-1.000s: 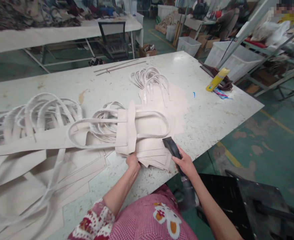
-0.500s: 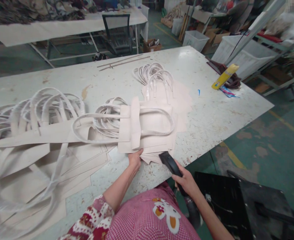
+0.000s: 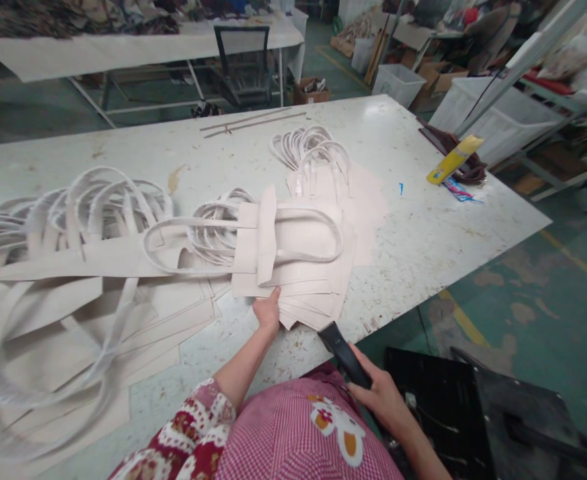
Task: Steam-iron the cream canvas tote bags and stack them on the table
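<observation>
My left hand [image 3: 267, 312] pinches the near edge of a beige bag panel [image 3: 246, 287], thumb on top and the other fingers hidden beneath. The panel carries two pale strap handles [image 3: 318, 256], one looping left and one right, with a folded flap between them. Below it, more beige panels [image 3: 313, 303] are fanned out toward me. In my right hand [image 3: 380, 393] is a black handheld tool [image 3: 346, 353] with a flat, wide end. That end points at the fanned corners, just apart from them, over the table edge.
Left on the table [image 3: 473, 233] lies a large pile of beige panels with looped handles [image 3: 98, 200]. Another looped bundle [image 3: 303, 143] is behind. A yellow can [image 3: 456, 159] lies against brown straps at far right. Two thin strips [image 3: 253, 123] lie near the back. A black machine [image 3: 518, 413] stands lower right.
The black tool has drawn back toward me, away from the panels. My left hand has shifted slightly up and left, and the lower panels are fanned more widely.
</observation>
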A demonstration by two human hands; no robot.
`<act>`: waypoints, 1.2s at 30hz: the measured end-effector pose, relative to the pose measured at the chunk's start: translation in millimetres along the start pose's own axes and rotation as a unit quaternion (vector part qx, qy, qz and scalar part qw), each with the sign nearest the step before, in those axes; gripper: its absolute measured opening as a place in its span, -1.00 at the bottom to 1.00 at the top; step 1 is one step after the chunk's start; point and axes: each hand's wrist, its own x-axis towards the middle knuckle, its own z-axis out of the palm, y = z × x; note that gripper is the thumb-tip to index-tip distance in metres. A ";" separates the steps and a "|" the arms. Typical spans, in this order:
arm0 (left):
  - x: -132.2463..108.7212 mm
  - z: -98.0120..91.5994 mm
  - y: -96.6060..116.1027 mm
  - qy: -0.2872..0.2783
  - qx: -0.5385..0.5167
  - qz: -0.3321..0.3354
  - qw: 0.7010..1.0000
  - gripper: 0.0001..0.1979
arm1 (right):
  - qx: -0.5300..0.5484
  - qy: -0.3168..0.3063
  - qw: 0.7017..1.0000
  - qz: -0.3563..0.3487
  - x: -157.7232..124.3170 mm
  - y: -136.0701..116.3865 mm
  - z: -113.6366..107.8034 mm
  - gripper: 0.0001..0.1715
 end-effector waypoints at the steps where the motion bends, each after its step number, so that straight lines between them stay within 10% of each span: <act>1: 0.0 -2.1 0.0 -0.003 0.004 0.002 1.000 -0.71 | -0.003 0.001 1.000 0.000 6.0 -1.5 5.0 -0.18; 8: -4.4 -10.7 0.5 -0.008 -0.013 -0.012 1.000 -0.79 | 0.143 0.043 0.988 0.027 48.7 -29.8 16.7 -0.11; 14: -17.2 -11.3 9.9 -0.065 -0.116 -0.109 0.985 -0.78 | 0.174 0.174 0.967 0.061 7.7 -4.5 -16.0 -0.09; 20: -43.5 -8.3 14.1 -0.209 -0.239 -0.179 0.931 -0.76 | 0.144 0.130 0.979 0.065 -14.4 10.3 -27.9 -0.13; 27: -39.5 3.6 -2.0 -0.061 -0.170 -0.190 0.965 -0.78 | 0.225 0.056 0.971 0.052 -24.2 7.4 -8.6 -0.08; 36: -47.1 6.4 2.7 -0.059 -0.111 -0.209 0.970 -0.85 | 0.267 -0.016 0.964 0.012 -16.4 -1.0 -12.2 -0.05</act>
